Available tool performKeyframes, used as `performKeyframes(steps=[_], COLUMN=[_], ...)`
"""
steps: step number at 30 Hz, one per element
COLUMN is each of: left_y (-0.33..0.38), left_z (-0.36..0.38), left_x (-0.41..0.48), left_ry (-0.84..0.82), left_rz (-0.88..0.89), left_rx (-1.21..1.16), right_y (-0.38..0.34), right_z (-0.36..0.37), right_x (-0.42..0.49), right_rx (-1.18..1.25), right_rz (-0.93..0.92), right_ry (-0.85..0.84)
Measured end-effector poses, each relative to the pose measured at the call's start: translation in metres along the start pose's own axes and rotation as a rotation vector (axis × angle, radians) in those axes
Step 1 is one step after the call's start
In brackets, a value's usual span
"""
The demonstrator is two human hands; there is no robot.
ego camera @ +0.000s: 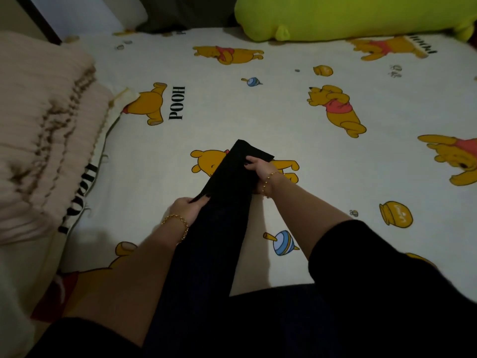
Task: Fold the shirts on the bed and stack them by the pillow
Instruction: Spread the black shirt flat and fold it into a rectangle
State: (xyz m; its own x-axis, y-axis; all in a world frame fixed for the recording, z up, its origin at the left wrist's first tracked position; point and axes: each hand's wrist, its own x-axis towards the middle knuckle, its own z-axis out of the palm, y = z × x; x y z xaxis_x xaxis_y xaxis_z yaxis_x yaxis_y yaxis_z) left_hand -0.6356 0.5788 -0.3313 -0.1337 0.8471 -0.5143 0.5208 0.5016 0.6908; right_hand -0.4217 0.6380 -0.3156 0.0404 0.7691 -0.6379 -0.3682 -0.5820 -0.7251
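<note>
A black shirt [227, 192], folded into a long narrow strip, runs from my lap up over the middle of the bed. My left hand [186, 205] pinches its left edge about halfway along. My right hand [258, 165] grips the strip near its far end, which sticks up past my fingers. A pink folded garment [44, 120] with a dark pattern lies on the pillow [15, 285] at the left. Both wrists wear gold bracelets.
The bed sheet [284, 104] is cream with yellow bear and honey-pot prints. A long lime-green plush bolster [348, 16] lies along the far edge. A white pillow [85, 14] and a dark cloth [180, 14] sit at the far left corner.
</note>
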Motion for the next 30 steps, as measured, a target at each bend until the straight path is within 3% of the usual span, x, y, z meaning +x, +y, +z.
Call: performKeyframes(steps=[9, 13, 19, 22, 27, 30], left_y=[0.020, 0.004, -0.036, -0.071, -0.134, -0.170], left_z=[-0.013, -0.007, -0.020, -0.034, -0.066, -0.091], left_x=[0.023, 0.014, -0.029, -0.068, -0.150, -0.187], left_ry=[0.161, 0.141, 0.203, 0.208, 0.224, 0.148], left_rz=[0.150, 0.081, 0.010, -0.056, -0.137, -0.151], left_rx=[0.060, 0.007, -0.006, -0.046, 0.021, 0.151], right_y=[-0.021, 0.001, 0.023, 0.043, 0.092, 0.122], right_z=[0.000, -0.013, -0.018, -0.017, 0.014, 0.045], right_x=[0.015, 0.011, -0.015, -0.056, -0.139, -0.175], right_rx=[0.123, 0.100, -0.196, -0.545, -0.936, -1.094], right_rz=[-0.106, -0.090, -0.146, -0.169, -0.330, -0.409], right_ry=[-0.008, 0.039, 0.291, 0.319, 0.124, -0.019])
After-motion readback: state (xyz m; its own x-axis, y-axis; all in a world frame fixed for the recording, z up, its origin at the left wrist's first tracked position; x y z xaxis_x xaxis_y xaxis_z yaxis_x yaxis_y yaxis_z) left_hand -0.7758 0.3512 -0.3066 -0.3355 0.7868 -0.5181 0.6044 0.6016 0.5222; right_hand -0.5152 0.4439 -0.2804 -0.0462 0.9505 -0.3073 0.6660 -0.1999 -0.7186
